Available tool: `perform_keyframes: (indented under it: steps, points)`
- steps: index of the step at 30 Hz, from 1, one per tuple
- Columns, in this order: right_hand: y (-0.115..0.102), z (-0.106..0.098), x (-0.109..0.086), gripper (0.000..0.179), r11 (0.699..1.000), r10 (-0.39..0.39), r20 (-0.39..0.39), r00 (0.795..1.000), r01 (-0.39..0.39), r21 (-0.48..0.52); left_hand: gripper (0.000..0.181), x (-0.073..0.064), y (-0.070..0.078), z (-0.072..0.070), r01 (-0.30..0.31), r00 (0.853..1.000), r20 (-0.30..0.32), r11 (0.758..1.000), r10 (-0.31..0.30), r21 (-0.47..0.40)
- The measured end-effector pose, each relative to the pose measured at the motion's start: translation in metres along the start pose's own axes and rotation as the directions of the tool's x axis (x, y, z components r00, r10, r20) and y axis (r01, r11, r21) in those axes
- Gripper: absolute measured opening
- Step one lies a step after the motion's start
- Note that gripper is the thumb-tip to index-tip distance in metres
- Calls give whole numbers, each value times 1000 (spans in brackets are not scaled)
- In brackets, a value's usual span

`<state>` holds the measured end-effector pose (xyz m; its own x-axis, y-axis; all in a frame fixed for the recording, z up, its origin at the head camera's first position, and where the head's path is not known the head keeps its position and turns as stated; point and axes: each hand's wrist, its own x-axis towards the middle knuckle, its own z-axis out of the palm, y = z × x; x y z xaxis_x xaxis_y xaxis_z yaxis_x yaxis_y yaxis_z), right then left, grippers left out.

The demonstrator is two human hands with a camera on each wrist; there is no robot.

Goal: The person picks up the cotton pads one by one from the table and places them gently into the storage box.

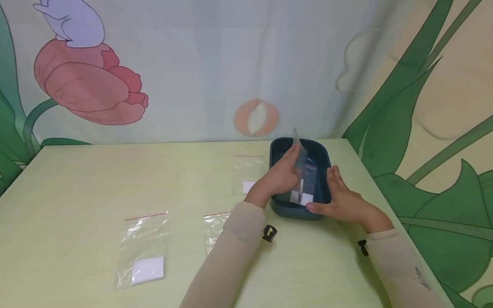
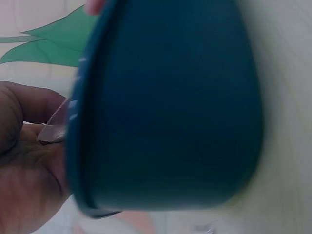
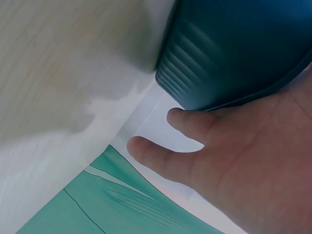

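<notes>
My left hand (image 1: 283, 173) grips a clear zip bag (image 1: 300, 156) over the dark blue bin (image 1: 325, 160). In the left wrist view, a clear corner of the bag (image 2: 54, 127) shows between the fingers and palm, beside the bin's rim. Inside the bin lies another clear bag with a white card (image 1: 301, 197). My right hand (image 1: 348, 203) rests against the bin's right side, its thumb at the front rim. The right wrist view shows two fairly straight fingers (image 3: 165, 158) beside the bin's wall.
Left of the bin lies a zip bag (image 1: 240, 169) with a white card. Nearer, another bag (image 1: 213, 222) is partly hidden by the left sleeve. A third bag (image 1: 142, 244) lies farther left. The table's right edge runs close by the bin, with a printed curtain (image 1: 173, 85) behind.
</notes>
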<state>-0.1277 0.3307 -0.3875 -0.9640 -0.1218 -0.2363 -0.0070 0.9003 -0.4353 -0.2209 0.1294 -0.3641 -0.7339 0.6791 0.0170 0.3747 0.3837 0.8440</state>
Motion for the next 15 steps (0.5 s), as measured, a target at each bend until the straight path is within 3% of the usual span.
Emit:
perform_keyframes:
  steps: [3,6,8,10,12,15]
  points:
    - [-2,-1,-5,125,1000,2,8,1000,-2,-4,97,0,-1,5,0,1000,6,997,1,-83]
    - [-2,-4,-9,125,1000,-1,13,1000,1,-1,98,-1,-1,10,-3,1000,21,967,9,-255]
    - [-2,-5,-12,124,1000,-4,15,1000,4,4,99,0,-1,13,6,1000,30,954,3,-299]
    - [-2,-6,-14,123,1000,-3,17,1000,3,9,96,1,-1,17,28,999,27,977,-22,-213]
    - [-1,-6,-16,123,1000,-1,19,1000,1,11,92,3,0,22,66,998,23,996,-64,-55]
    - [1,-7,-18,122,1000,0,19,1000,-1,16,85,5,4,28,115,993,18,977,-120,177]
